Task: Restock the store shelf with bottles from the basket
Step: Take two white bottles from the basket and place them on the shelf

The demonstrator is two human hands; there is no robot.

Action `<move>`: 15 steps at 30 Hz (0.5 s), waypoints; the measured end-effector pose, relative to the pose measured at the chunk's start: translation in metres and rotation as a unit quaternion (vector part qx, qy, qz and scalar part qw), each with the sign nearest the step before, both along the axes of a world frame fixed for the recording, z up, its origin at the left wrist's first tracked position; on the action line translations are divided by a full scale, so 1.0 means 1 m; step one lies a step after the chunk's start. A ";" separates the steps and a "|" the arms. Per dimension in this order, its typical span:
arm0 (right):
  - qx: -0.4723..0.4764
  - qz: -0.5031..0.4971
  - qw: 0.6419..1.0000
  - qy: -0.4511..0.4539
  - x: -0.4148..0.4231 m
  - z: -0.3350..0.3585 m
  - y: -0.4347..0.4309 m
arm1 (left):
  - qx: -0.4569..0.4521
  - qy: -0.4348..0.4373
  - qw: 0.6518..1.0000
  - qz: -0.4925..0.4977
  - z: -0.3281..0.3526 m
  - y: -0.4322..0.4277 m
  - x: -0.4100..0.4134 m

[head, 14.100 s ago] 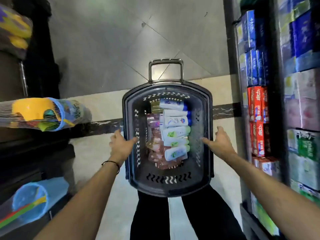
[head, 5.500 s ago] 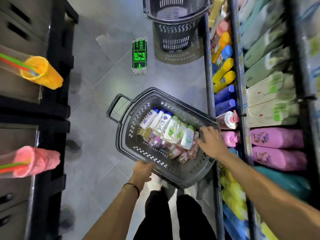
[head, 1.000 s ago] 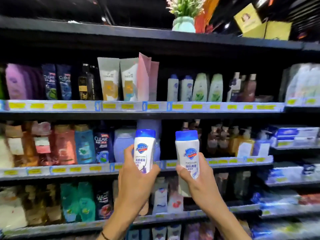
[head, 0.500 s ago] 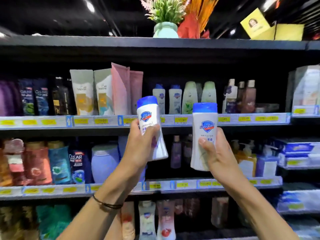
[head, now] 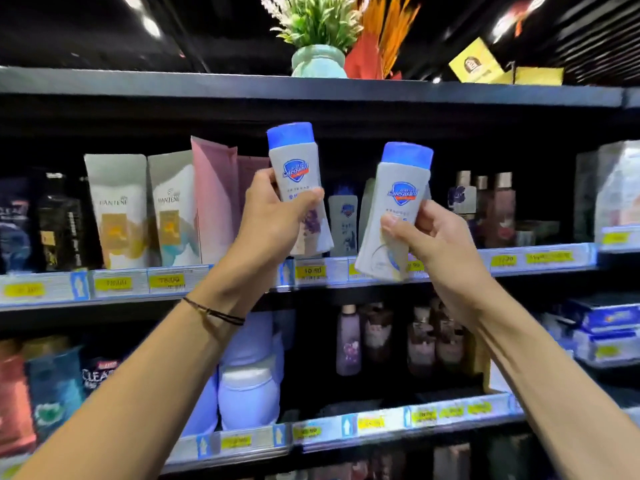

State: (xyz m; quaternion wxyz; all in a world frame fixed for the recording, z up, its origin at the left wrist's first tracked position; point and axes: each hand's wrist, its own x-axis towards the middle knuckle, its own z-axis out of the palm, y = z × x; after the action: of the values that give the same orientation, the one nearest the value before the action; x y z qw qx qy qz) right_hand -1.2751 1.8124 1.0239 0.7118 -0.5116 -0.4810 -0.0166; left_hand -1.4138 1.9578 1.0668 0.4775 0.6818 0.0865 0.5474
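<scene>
Holding bottle (head: 294, 164) in left hand (head: 273, 223), second bottle (head: 401, 188) in right hand (head: 436, 244)

At twelve o'clock a leafy plant in a pale green pot (head: 318, 62) stands up top, with orange and red fronds (head: 381, 46) just beside it and a yellow sign (head: 474, 65) towards one. At nine, two Pantene pouches (head: 117, 209) lean beside a pink pouch (head: 214, 202). Brown-capped bottles (head: 502, 209) stand at two, blue boxes (head: 606, 317) at four, lavender tubs (head: 249, 393) at six and a Clear bottle (head: 97, 375) at eight.
</scene>
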 end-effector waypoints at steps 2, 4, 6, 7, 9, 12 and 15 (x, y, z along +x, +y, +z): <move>0.012 0.002 1.000 -0.008 0.009 0.008 0.006 | 0.002 0.008 1.000 0.020 0.003 0.010 0.010; 0.019 0.002 1.000 -0.015 0.019 0.015 0.012 | 0.003 0.018 0.999 0.037 0.004 0.020 0.021; 0.018 0.000 1.000 -0.021 0.029 0.020 0.017 | 0.001 0.037 0.998 0.054 0.004 0.029 0.030; 0.014 -0.002 1.000 -0.024 0.034 0.023 0.020 | 0.004 0.054 0.997 0.064 0.004 0.034 0.035; 0.002 -0.003 1.000 -0.029 0.044 0.027 0.027 | 0.021 0.098 0.991 0.090 0.002 0.042 0.044; -0.029 -0.011 0.999 -0.038 0.056 0.030 0.038 | 0.045 0.163 0.976 0.135 -0.004 0.050 0.052; -0.083 -0.041 0.994 -0.064 0.068 0.030 0.050 | 0.058 0.204 0.963 0.165 -0.010 0.053 0.058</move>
State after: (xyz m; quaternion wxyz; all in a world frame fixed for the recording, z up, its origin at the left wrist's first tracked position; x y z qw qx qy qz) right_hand -1.2073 1.8622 1.0534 0.6335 -0.5863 -0.5034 -0.0385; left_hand -1.3561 2.0109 1.0572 0.3122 0.7818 0.2611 0.4724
